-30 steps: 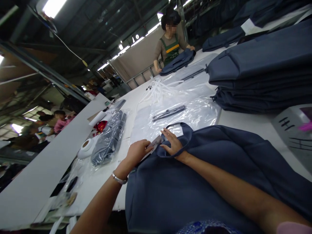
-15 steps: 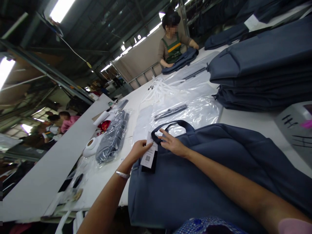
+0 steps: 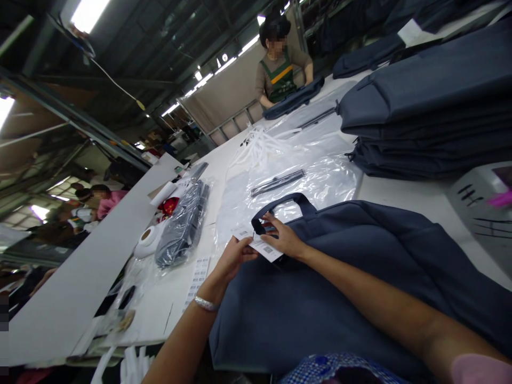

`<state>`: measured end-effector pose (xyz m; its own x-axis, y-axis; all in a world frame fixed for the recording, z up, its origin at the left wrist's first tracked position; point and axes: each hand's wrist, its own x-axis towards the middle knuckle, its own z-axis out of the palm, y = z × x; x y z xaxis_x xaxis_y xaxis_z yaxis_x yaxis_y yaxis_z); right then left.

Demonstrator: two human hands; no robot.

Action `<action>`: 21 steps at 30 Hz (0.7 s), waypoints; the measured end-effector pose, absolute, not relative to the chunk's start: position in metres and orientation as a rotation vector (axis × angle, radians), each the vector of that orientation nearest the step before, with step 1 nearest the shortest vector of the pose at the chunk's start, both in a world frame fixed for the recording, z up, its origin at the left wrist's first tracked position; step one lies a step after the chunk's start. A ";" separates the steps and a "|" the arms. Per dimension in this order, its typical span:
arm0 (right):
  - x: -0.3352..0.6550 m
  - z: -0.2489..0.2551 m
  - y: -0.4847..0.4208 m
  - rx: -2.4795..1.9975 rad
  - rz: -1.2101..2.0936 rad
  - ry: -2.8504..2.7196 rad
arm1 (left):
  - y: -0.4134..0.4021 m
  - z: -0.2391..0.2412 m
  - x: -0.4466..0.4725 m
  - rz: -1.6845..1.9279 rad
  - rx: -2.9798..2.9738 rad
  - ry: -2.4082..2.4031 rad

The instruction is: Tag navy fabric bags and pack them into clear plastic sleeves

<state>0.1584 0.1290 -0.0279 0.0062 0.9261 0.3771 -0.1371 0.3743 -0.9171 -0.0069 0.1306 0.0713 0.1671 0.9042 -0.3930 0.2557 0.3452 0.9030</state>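
Observation:
A dark blue bag (image 3: 320,298) lies on the table before me, its strap handle (image 3: 302,201) standing up at the top edge. White paper hang tags (image 3: 266,248), printed with a code, are at the handle's left end. My left hand (image 3: 237,257) pinches the tags' left part between thumb and fingers. My right hand (image 3: 286,237) is bent at the handle's lower end, thumb against the tag and fingertips by the strap loop. What lies under its palm is hidden.
Clear plastic bags (image 3: 320,178) lie beyond the bag. A wrapped bag (image 3: 184,224), a white roll (image 3: 146,240) and a label sheet (image 3: 197,277) are left. Stacked blue bags (image 3: 424,117) stand right, near a marked grey container (image 3: 480,208). A co-worker (image 3: 280,69) handles another bag across the table.
The tags have swung from hanging down to lying slanted towards the right. My right hand's fingers have curled in and its thumb has come onto the tag. A label sheet now shows at left.

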 end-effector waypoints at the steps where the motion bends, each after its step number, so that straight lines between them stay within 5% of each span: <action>1: 0.161 -0.027 0.129 -0.814 1.068 -1.291 | 0.130 0.069 -0.007 0.717 1.068 1.343; 4: 0.170 -0.018 0.124 -0.797 1.110 -1.425 | 0.134 0.065 -0.008 0.831 0.917 1.343; 11: 0.178 -0.008 0.114 -0.646 0.551 -1.775 | 0.146 0.066 -0.016 0.876 0.821 1.365; 16: 0.173 -0.014 0.120 -0.807 0.793 -1.466 | 0.143 0.066 -0.026 0.785 0.858 1.387; 21: 0.177 -0.009 0.126 -0.928 1.113 -1.070 | 0.144 0.068 -0.043 1.133 1.446 1.559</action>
